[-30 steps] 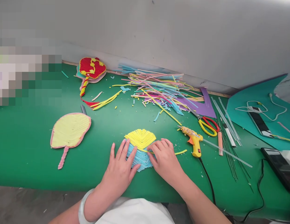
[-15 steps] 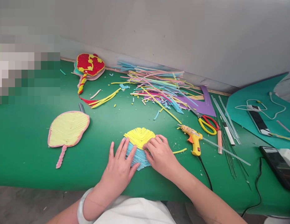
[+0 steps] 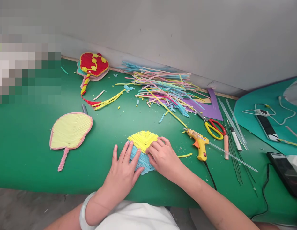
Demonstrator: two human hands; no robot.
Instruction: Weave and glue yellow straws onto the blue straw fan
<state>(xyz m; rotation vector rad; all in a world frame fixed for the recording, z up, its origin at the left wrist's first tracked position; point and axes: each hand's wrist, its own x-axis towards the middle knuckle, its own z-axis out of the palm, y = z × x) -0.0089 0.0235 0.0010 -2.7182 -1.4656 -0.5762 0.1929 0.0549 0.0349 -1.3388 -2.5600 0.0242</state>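
A rounded fan piece (image 3: pixel 144 140), its top rows yellow and its lower rows blue, lies on the green table in front of me. My left hand (image 3: pixel 123 167) rests flat across its left side, fingers spread. At the piece's right edge, the fingers of my right hand (image 3: pixel 162 156) are pinched together where yellow meets blue. A yellow pipe cleaner (image 3: pixel 185 155) sticks out to the right from beneath that hand; the pinched end is hidden by my fingers.
Right of my hands lie a yellow glue gun (image 3: pixel 198 143), scissors (image 3: pixel 214 128) and glue sticks (image 3: pixel 232 121). Behind is a heap of pipe cleaners (image 3: pixel 162 86). A pale-yellow fan (image 3: pixel 70 132) lies left, a red fan (image 3: pixel 94 65) farther back. A phone (image 3: pixel 284 172) sits at right.
The view has shifted very slightly. Both hands keep almost the same place on the fan piece, with no clear movement of the fingers.
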